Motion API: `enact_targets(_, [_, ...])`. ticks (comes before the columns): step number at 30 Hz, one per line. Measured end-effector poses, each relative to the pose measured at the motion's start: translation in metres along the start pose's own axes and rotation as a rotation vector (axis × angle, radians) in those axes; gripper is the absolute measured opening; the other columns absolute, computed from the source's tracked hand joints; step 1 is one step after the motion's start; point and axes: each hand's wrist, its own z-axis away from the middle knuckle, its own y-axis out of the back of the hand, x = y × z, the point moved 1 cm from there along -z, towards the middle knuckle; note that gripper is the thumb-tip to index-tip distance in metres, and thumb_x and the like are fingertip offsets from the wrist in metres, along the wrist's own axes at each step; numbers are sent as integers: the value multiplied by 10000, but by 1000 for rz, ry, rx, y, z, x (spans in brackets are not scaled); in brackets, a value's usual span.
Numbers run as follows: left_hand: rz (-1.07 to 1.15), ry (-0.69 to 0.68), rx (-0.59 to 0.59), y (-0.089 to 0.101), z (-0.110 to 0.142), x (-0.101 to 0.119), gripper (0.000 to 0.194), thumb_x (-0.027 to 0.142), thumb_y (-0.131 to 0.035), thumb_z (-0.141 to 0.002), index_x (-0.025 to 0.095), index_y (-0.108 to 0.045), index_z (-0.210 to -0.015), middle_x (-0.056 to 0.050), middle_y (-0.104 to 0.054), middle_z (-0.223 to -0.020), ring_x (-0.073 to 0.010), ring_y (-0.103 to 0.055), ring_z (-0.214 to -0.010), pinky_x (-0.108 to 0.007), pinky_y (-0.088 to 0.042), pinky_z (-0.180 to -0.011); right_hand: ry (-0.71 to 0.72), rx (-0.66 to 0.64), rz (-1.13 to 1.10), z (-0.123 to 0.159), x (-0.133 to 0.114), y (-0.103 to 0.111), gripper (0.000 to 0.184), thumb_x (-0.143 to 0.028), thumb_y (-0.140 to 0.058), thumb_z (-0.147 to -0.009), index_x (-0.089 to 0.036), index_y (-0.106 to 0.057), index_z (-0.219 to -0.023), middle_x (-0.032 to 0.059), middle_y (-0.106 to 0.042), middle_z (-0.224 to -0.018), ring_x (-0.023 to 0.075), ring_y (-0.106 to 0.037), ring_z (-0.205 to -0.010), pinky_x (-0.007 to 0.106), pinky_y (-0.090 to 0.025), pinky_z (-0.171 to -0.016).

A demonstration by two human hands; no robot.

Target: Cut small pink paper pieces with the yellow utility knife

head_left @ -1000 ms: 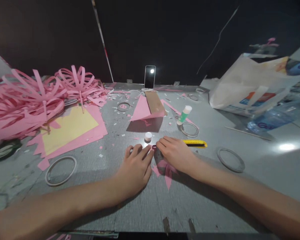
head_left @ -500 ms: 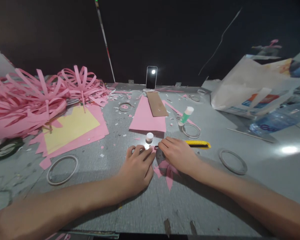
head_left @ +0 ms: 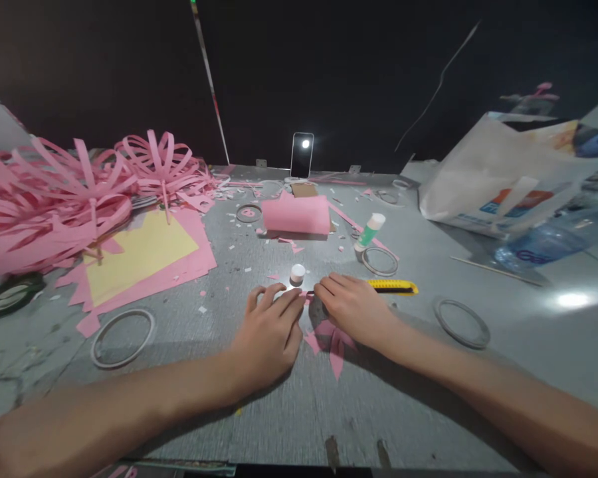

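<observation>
One yellow cutter [head_left: 391, 286], lying crosswise on the grey table [head_left: 219, 425] in front of me, its dark front end pointing left; one small pink scrap [head_left: 307, 300], at that end, between my two hands; my right hand [head_left: 356, 309], fingers bent and closed over the cutter's middle, the yellow rear end showing beyond it; my left hand [head_left: 272, 328], palm down, partly open, fingers slightly spread and bent, fingertips at the scrap's edge, whether pinching it I cannot tell; pointed pink pieces [head_left: 336, 352], loose, just below my right hand; one white cap [head_left: 298, 273], just beyond my left fingertips; one curled pink sheet [head_left: 296, 215], farther back, with brown cardboard [head_left: 305, 190] showing behind; one green and white glue stick [head_left: 370, 231], to the right of that sheet, a grey ring [head_left: 396, 265] near its base; one phone [head_left: 301, 156], upright at the back; at left, a yellow sheet [head_left: 144, 252] upon pink sheets [head_left: 204, 252], a heap of looped pink strips [head_left: 80, 179] behind; at far right, one white bag [head_left: 478, 166] and one clear bottle [head_left: 533, 245] lying on its side, a thin stick [head_left: 498, 270] near it
</observation>
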Motion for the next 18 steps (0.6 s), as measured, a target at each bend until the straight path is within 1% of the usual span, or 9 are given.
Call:
enact_targets(2, [-13,-6,-14,-2,0,-1,466,145,-485,-1054,148,-673,-1481,-106,-723,-1486,-325,-545,-1412,-544,-340,-1216,0,9,2,0,0,-1,201,-10,-607,-992,-176,-671,-898,47,-686,-849,231,-592,-807,364,-365,-720])
enact_targets(5, [2,-38,-37,-4,-1,-2,454,142,-490,-1050,164,-697,-1453,-98,-739,-1465,-319,-562,-1404,-542,-332,-1231,5,6,-6,-1,0,-4,213,-5,-590,-999,-175,-670,-901,47,-686,-851,228,-579,-805,359,-357,-722])
enact_targets(10, [65,-62,-58,-1,-1,0,391,158,-508,-1053,187,-749,-1359,-96,-775,-1387,-299,-615,-1305,-540,-371,-1206,20,26,-16,-1,1,-5,227,-8,-570,-1013,-178,-668,-898,50,-680,-850,230,-574,-811,358,-359,-724])
enact_targets(12, [74,-67,-68,0,-1,1,377,163,-508,-1055,195,-756,-1338,-96,-775,-1381,-299,-614,-1303,-543,-372,-1208,25,24,-23,-1,1,-4,222,-16,-568,-1023,-175,-668,-904,55,-682,-859,231,-578,-820,356,-364,-729])
enact_targets(18, [1,-19,-88,-3,-2,0,464,167,-491,-1059,188,-668,-1487,-116,-690,-1522,-319,-552,-1429,-551,-354,-1236,29,9,-37,-2,2,-4,206,-26,-572,-1035,-168,-676,-928,60,-700,-887,232,-580,-826,357,-378,-740])
